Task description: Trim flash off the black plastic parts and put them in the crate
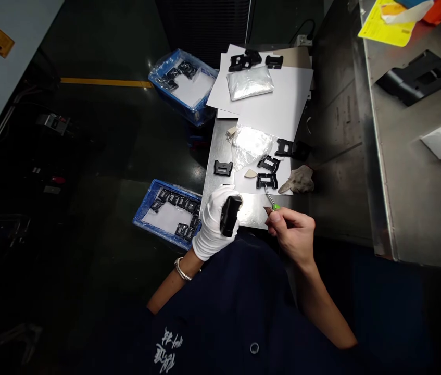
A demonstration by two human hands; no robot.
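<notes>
My left hand (214, 225), in a white glove, is closed round a black plastic part (230, 216) near the table's front edge. To its right, my bare right hand (292, 232) pinches a small tool with a green end (275, 207) and a thin curved metal shaft. The shaft reaches up toward a black frame (267, 181) on white paper; whether they touch I cannot tell. Another black frame (269, 164) lies just above, and one more (223, 167) sits on bare metal at the left. A beige scrap (250, 173) rests between them.
Two blue bins (146, 205) with wrapped black parts stand left of the table (214, 143). Clear plastic bags (251, 146) and a grey cloth (298, 179) lie on the table. At right, a metal surface (395, 156) holds a larger black part (419, 77).
</notes>
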